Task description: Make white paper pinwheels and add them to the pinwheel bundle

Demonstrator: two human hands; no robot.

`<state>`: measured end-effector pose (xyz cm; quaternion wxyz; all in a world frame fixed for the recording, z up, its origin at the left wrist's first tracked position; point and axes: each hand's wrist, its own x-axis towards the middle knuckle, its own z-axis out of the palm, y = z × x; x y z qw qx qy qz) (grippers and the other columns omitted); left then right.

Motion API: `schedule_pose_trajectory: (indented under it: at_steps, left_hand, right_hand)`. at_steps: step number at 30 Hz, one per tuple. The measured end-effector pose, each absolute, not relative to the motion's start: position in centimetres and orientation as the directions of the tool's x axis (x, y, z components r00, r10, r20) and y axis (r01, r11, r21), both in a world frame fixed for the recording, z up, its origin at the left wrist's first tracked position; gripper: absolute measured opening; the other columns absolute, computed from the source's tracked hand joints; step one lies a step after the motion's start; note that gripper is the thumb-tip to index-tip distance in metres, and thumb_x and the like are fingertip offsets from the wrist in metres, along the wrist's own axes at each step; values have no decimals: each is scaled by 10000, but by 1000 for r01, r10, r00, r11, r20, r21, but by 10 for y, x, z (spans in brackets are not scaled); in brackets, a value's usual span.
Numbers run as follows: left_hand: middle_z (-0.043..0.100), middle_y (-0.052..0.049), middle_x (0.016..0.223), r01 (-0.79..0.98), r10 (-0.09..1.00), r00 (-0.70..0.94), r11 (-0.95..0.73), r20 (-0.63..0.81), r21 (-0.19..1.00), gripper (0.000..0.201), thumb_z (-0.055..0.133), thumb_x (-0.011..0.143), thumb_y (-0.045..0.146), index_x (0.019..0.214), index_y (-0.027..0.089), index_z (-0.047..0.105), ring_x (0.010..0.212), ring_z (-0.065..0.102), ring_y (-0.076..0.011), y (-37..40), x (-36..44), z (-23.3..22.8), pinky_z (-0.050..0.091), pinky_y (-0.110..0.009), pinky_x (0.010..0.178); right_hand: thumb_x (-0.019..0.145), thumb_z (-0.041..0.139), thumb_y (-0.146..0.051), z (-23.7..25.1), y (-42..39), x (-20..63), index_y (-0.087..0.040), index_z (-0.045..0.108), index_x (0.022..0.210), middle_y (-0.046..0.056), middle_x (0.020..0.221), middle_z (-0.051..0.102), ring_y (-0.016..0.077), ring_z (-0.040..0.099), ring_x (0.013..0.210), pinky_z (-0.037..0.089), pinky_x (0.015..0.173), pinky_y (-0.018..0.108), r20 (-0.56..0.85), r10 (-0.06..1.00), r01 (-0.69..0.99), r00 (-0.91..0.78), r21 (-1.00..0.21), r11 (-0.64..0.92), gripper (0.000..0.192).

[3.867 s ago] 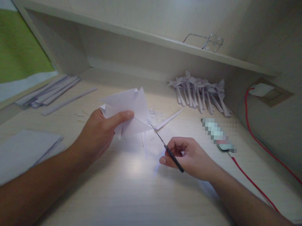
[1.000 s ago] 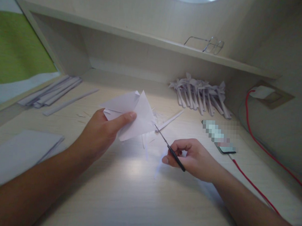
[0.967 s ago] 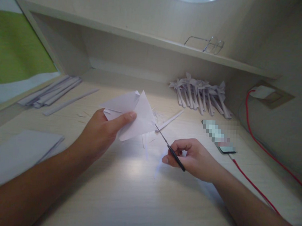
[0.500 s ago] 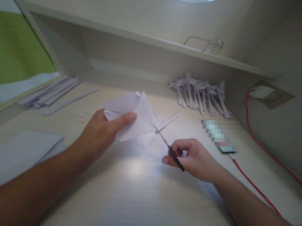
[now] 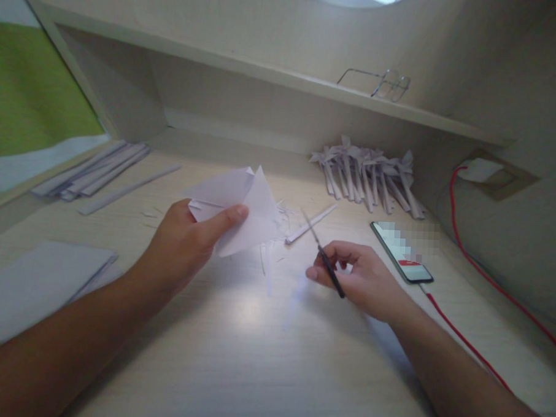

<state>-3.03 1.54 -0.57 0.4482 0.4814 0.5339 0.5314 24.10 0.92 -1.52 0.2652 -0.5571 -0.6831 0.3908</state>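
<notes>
My left hand (image 5: 196, 235) pinches a folded white sheet of paper (image 5: 254, 217) above the desk, thumb on top and fingers underneath. Flaps of the sheet spread out, with a pointed corner at the top. To its right, my right hand (image 5: 349, 270) is closed round a pair of scissors (image 5: 328, 263) with dark handles. The thin blades point up and away, apart from the sheet. Between and beyond the hands, paper scraps (image 5: 284, 215) and a narrow rolled paper stick (image 5: 312, 224) lie on the desk.
Paper pinwheels on sticks (image 5: 365, 169) lie at the back right. A phone (image 5: 402, 254) with a red cable (image 5: 466, 339) is on the right. Rolled paper sticks (image 5: 95, 170) and stacked paper (image 5: 44, 284) lie on the left. Glasses (image 5: 389, 84) rest on the shelf (image 5: 265, 73).
My right hand has drawn the scissors away from the sheet's edge, up and to the right. The left hand has shifted slightly left with the sheet.
</notes>
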Motion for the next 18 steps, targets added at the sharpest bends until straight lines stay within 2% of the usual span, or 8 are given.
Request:
schedule_pose_trajectory:
  at_steps: [2,4,6,8,13,18]
  left_hand:
    - [790,-53,822,178,1000,0,19,-20,984,281,842,703,438,848,201,804,723,689,-248,13,-28,-2,510,-288,614]
    - [768,-43,750,289,960,229,92,-162,953,234,801,729,421,798,198,797,629,655,-219,8,-24,1,468,-269,540]
    - [753,-25,731,365,854,428,135,-295,921,191,745,773,380,796,195,787,595,632,-187,3,-20,1,437,-247,517]
    - [726,-7,702,430,773,523,123,-358,894,176,704,798,347,758,187,763,580,607,-163,-1,-17,1,409,-231,508]
    - [673,19,646,465,771,545,48,-328,884,162,716,769,319,671,189,715,577,583,-146,-2,-18,0,381,-215,494]
    - [687,11,665,383,812,512,77,-281,920,148,739,762,305,684,181,715,606,610,-147,4,-19,-2,414,-218,536]
  right_hand:
    - [771,852,-443,-16,12,243,-201,727,787,14,761,679,165,558,713,421,656,301,82,990,448,-111,-885,124,273]
    - [756,876,-414,-17,11,242,-210,746,859,38,892,738,188,625,796,473,725,314,185,980,324,-77,-925,200,263]
    - [721,911,-376,-17,6,240,-221,769,922,49,994,763,210,668,885,505,789,327,215,962,249,-170,-935,253,291]
    - [718,914,-356,-17,0,237,-219,787,921,45,959,767,210,680,874,514,782,323,172,946,240,-275,-940,241,276]
    - [766,844,-298,-17,-10,231,-193,774,759,14,722,727,159,622,674,473,637,286,18,952,328,-305,-937,123,127]
    - [737,828,-245,-19,-7,229,-196,762,723,-2,697,721,143,608,650,467,643,281,57,969,301,-242,-945,131,83]
